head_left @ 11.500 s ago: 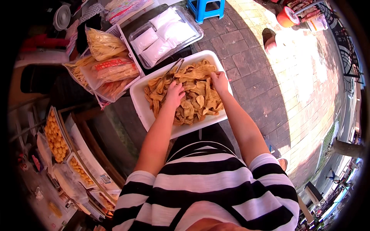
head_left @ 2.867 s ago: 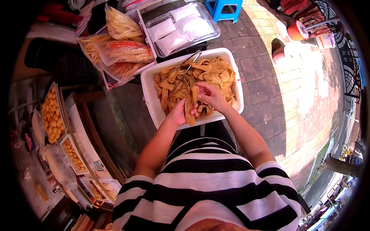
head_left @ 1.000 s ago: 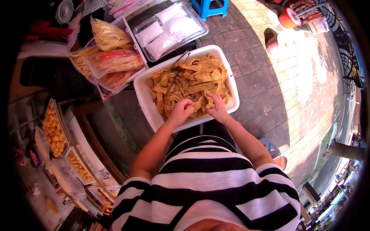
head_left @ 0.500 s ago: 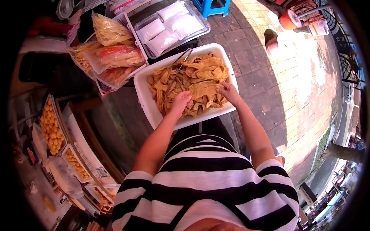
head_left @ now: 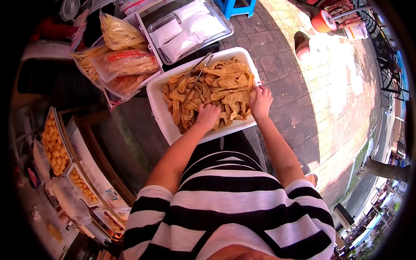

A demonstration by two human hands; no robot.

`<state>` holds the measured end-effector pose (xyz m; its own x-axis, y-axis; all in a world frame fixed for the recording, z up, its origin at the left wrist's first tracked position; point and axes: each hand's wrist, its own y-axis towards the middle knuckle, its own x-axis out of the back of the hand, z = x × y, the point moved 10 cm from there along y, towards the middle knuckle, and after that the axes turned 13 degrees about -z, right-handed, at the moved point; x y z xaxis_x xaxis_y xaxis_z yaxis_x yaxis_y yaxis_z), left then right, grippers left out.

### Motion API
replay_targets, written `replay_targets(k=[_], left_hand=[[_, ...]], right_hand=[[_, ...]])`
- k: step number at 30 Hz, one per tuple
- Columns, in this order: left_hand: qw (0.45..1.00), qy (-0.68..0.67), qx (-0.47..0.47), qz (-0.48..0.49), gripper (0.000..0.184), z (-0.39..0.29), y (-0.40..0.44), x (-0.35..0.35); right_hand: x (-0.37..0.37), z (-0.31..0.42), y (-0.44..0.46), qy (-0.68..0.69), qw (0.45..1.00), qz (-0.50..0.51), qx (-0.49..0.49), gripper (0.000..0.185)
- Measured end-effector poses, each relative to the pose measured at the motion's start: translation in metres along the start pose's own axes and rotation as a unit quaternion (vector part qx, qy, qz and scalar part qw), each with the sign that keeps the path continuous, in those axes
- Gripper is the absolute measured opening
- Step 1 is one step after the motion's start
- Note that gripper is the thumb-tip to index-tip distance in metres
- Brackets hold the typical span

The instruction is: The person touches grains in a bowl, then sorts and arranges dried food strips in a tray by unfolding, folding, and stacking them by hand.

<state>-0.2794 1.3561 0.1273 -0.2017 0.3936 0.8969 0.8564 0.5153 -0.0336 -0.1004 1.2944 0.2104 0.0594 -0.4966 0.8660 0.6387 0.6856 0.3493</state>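
Observation:
A white plastic tub (head_left: 161,116) in front of me holds a heap of tan, wrinkled strips that look like bean curd skin (head_left: 229,80). My left hand (head_left: 209,116) is at the near side of the heap, its fingers bent down onto the strips. At the right side of the tub, my right hand (head_left: 261,102) has curled fingers and thumb at the end of a strip beside the rim. The fingertips are partly hidden in both cases. Long metal tongs (head_left: 193,79) lie across the upper left of the heap.
Left of the tub, a basket holds clear bags of pale yellow sticks (head_left: 125,67). Behind it, a clear tray (head_left: 225,32) carries several white packets (head_left: 190,27). A blue stool (head_left: 237,8) stands on the brick paving. Trays of round yellow food (head_left: 55,145) are at lower left.
The strip that was spread between my hands now lies lower and more folded on the heap. My right hand has turned and shifted toward the right rim; my left hand presses down onto the strips.

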Motion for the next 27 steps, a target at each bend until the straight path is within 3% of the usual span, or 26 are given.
replay_targets(k=[3, 5, 7, 9, 13, 15, 16, 17, 19, 21, 22, 25, 27], left_hand=[[0.988, -0.130, 0.046, 0.074, 0.014, -0.013, -0.017, 0.022], [0.970, -0.224, 0.085, 0.039, 0.018, -0.014, -0.029, 0.044], [0.946, -0.296, 0.129, 0.011, 0.020, -0.008, -0.038, 0.065], [0.922, -0.343, 0.179, -0.010, 0.019, 0.003, -0.046, 0.083], [0.765, -0.567, 0.306, -0.024, 0.015, 0.017, -0.058, 0.102], [0.791, -0.539, 0.283, -0.059, 0.015, 0.035, -0.056, 0.108], [0.808, -0.516, 0.274, -0.079, 0.015, 0.045, -0.055, 0.110], [0.823, -0.494, 0.264, -0.098, 0.015, 0.054, -0.053, 0.109], [0.888, -0.391, 0.208, -0.128, 0.025, 0.065, -0.047, 0.096], [0.929, -0.301, 0.143, -0.160, 0.030, 0.059, -0.037, 0.090], [0.928, -0.283, 0.207, -0.128, 0.036, 0.069, -0.038, 0.071], [0.981, -0.041, 0.167, -0.088, 0.034, 0.067, -0.040, 0.038], [0.992, 0.010, 0.113, -0.054, 0.041, 0.065, -0.041, 0.013]], right_hand=[[-0.008, 0.018, -0.025, 0.168, 0.983, 0.071, 0.008, 0.042], [-0.024, 0.033, -0.055, 0.295, 0.937, 0.185, -0.003, 0.045], [-0.023, 0.063, -0.076, 0.382, 0.870, 0.308, -0.056, 0.044], [-0.022, 0.087, -0.095, 0.474, 0.766, 0.414, -0.134, 0.041], [-0.055, 0.086, -0.119, 0.495, 0.735, 0.434, -0.163, 0.034], [-0.060, 0.082, -0.110, 0.507, 0.715, 0.437, -0.202, 0.030], [-0.059, 0.074, -0.097, 0.508, 0.733, 0.401, -0.211, 0.026], [-0.051, 0.066, -0.073, 0.417, 0.839, 0.331, -0.113, 0.025], [-0.013, 0.081, -0.028, 0.231, 0.949, 0.174, 0.126, 0.025], [-0.001, 0.075, -0.003, 0.144, 0.974, 0.092, 0.149, 0.023], [0.003, 0.071, 0.008, 0.100, 0.980, 0.050, 0.161, 0.022], [-0.030, 0.029, 0.013, -0.029, 0.982, 0.068, 0.172, 0.023], [-0.036, 0.014, 0.012, -0.075, 0.983, 0.056, 0.156, 0.028]])
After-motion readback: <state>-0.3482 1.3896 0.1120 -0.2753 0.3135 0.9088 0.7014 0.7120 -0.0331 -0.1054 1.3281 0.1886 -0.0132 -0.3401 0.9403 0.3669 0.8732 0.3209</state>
